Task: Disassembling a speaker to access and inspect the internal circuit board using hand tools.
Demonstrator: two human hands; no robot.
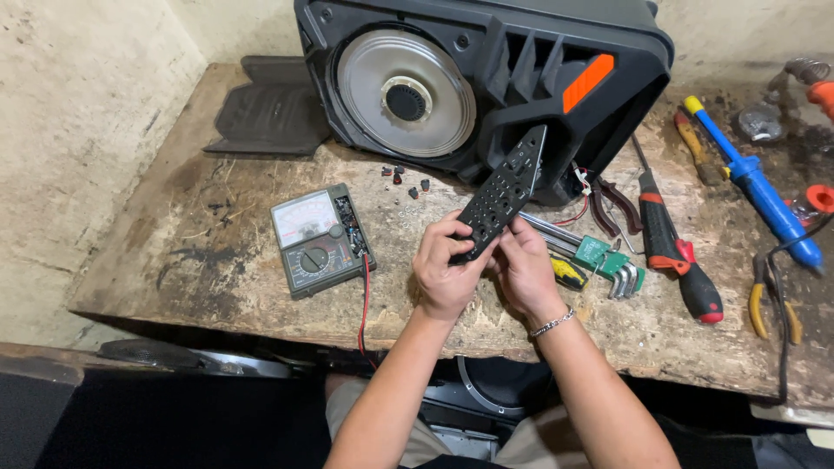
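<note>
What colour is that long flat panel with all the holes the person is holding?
The panel is black, held by the left hand and right hand; the head view shows it best.

Worn wooden bench carries speaker cabinet, multimeter, screwdriver.

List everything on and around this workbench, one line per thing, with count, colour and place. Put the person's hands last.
Speaker cabinet: one, black with an orange patch and a silver round driver, back centre of the bench.
Control panel: one, black, full of holes, held up in both hands.
Analogue multimeter: one, grey-green, left of the hands, red lead hanging over the edge.
Plastic cover: one, dark grey, back left.
Small knobs: a few, dark, in front of the cabinet.
Hex key set: one, green holder, right of the hands.
Screwdriver: one, black and red, right.
Desoldering pump: one, blue with yellow tip, far right.
Pliers: one, yellow handles, right edge.
Wooden bench: one, worn brown.
Left hand: grips the panel's lower end.
Right hand: grips it too, silver bracelet on the wrist.
</note>
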